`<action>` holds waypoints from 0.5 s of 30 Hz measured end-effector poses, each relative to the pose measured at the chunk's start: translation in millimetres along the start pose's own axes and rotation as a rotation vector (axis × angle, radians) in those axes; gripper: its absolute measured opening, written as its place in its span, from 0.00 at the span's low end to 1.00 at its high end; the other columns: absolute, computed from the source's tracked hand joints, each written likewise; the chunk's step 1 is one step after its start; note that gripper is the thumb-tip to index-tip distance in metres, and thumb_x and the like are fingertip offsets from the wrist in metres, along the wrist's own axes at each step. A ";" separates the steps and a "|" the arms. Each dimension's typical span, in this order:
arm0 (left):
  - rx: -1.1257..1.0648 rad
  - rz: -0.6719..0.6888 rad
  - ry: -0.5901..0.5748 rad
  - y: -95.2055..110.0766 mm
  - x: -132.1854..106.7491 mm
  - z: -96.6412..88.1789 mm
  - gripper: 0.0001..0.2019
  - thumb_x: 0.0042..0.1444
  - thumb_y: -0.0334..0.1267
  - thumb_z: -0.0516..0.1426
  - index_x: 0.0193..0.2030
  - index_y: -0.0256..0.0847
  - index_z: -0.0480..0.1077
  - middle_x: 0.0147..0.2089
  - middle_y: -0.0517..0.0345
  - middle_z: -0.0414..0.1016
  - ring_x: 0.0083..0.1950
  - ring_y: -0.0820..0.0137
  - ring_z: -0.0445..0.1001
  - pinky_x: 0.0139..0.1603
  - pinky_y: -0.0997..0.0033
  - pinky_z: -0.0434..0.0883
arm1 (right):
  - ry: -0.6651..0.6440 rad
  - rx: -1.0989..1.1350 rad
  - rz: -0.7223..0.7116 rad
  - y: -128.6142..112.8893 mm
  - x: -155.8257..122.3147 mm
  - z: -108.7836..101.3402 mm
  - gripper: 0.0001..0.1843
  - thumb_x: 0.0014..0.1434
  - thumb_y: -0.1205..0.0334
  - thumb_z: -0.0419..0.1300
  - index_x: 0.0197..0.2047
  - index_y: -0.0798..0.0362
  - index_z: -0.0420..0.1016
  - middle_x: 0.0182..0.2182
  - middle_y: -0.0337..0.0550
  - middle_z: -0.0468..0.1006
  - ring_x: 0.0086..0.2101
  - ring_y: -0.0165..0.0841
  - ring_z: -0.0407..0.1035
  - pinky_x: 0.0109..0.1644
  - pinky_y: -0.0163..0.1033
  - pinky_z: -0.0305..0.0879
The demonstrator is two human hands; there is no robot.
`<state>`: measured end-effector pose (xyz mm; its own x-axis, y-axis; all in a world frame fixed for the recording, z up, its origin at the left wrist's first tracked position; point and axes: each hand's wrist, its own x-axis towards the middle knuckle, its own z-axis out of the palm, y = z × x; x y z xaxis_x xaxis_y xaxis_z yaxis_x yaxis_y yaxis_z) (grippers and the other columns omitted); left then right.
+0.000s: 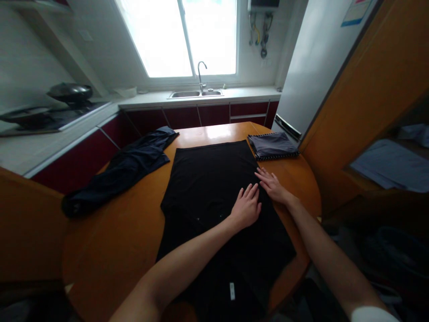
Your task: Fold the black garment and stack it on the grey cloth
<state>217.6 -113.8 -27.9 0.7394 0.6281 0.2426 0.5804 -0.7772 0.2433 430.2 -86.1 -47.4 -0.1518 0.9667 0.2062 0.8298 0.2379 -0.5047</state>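
Observation:
A black garment lies spread flat on a round wooden table, with a small white label near its near edge. My left hand rests palm down on the cloth, fingers stretched out and close together. My right hand lies flat at the garment's right edge, fingers extended, partly on the cloth and partly on the wood. The two hands sit side by side, almost touching. Neither hand holds anything.
A crumpled dark blue garment lies on the table's left side. A folded grey cloth sits at the far right. Behind are a counter with a sink, a stove with a pan, and a fridge.

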 end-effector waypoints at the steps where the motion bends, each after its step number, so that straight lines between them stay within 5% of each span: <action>1: 0.003 0.005 -0.023 -0.4 -0.2 1.8 0.28 0.68 0.45 0.47 0.71 0.35 0.55 0.76 0.47 0.51 0.76 0.56 0.47 0.73 0.49 0.50 | -0.055 -0.024 -0.013 -2.9 -1.0 1.7 0.27 0.71 0.53 0.43 0.70 0.40 0.60 0.71 0.41 0.55 0.71 0.40 0.43 0.70 0.67 0.34; 8: 0.012 -0.019 -0.054 -2.8 -0.8 6.6 0.31 0.69 0.48 0.45 0.73 0.34 0.52 0.77 0.47 0.47 0.77 0.56 0.46 0.73 0.48 0.48 | -0.043 -0.130 0.205 5.3 -4.5 1.2 0.31 0.71 0.43 0.40 0.71 0.45 0.58 0.71 0.47 0.53 0.71 0.46 0.43 0.69 0.73 0.27; 15: 0.005 -0.009 -0.053 -2.9 -0.5 6.1 0.31 0.68 0.48 0.46 0.73 0.35 0.52 0.77 0.47 0.47 0.77 0.56 0.45 0.74 0.48 0.49 | 0.147 -0.056 0.324 22.4 -2.8 -2.1 0.33 0.72 0.44 0.35 0.70 0.50 0.61 0.69 0.52 0.58 0.70 0.44 0.48 0.71 0.66 0.37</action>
<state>217.6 -112.1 -34.5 0.7513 0.6319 0.1901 0.5884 -0.7720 0.2404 450.3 -83.7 -57.5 0.1996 0.9662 0.1632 0.8509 -0.0883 -0.5179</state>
